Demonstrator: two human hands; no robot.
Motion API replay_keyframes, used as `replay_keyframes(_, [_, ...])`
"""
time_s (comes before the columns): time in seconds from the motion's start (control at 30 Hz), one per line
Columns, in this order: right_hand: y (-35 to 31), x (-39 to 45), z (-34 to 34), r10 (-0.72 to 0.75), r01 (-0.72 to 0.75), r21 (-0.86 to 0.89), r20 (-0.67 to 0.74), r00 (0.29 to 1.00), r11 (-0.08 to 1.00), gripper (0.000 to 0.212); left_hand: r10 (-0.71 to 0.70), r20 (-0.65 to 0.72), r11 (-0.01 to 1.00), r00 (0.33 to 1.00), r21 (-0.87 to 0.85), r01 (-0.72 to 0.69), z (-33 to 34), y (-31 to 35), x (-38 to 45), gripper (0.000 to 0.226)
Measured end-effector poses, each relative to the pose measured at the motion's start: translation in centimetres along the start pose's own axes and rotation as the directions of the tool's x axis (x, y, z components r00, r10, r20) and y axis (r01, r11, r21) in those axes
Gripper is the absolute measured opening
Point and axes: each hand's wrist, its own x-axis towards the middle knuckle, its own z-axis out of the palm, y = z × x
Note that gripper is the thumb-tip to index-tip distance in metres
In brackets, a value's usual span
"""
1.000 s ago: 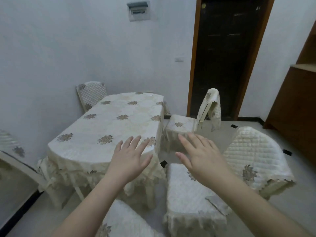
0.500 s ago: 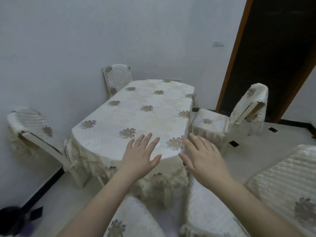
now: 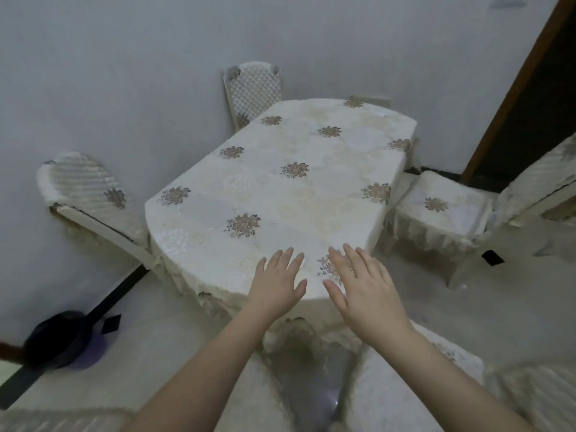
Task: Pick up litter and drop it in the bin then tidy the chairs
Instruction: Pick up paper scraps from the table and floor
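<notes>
Nearest, both forearms reach forward over two covered chairs: the near-left chair [image 3: 255, 397] and the near-right chair [image 3: 414, 388], whose seats flank a gap below the wrists. The left hand [image 3: 277, 285] and right hand [image 3: 364, 285] hover palm-down over the near edge of the table [image 3: 280, 188], fingers straight and spread, holding nothing. Whether the palms touch the cloth cannot be told.

Compared with a second ago, the view has swung left and tipped down. The door and cabinet have slid out to the right, the table now fills the middle, and a dark bin [image 3: 59, 338] with a purplish base has come into view on the floor at the left, by the wall. The hands keep the same flat pose throughout, so this reads as a turn of the head and body, not a reach.

Farther out, the left chair [image 3: 84, 188] leans tilted against the wall, well off the table. The right chair [image 3: 436, 207] stands just beside the table's right side, its back angled away. The far chair [image 3: 252, 88] stands upright behind the table.

No litter shows on the table or the visible floor, though the frame is blurred. My judgement: the bin is now located, the litter is still being looked for or is already dropped, and the tilted left chair looks the likeliest to need tidying.
</notes>
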Motion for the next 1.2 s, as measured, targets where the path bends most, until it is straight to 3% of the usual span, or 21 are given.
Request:
replay_keyframes(0.23, [6.4,4.8,5.2,-0.017,0.014,0.027,0.110,0.994,1.000,0.063,-0.114,0.162,0.993,0.980,0.046,0.108,5.8,0.1,7.7,0.058])
replay_keyframes(0.53, [8.7,8.2,9.4,-0.067,0.046,0.104,0.200,0.978,0.993,0.065,-0.187,0.320,0.982,0.929,0.038,0.184,11.4,-1.1,11.6,0.056])
replay_keyframes(0.7, [9.3,8.8,9.6,-0.076,0.049,0.140,0.195,0.978,0.989,0.066,-0.127,0.255,0.991,0.959,0.077,0.111,12.7,-0.6,11.4,0.046])
replay_keyframes(0.97, [10.2,8.2,8.8,-0.065,0.035,0.164,0.179,0.982,0.986,0.068,-0.149,0.145,0.989,0.978,0.027,0.147,12.4,0.2,10.5,0.024])
replay_keyframes(1.2, [10.1,6.7,6.9,-0.043,0.018,0.158,0.151,0.988,0.987,0.070,-0.250,0.122,0.911,0.960,-0.305,0.276,10.4,0.8,9.8,0.037])
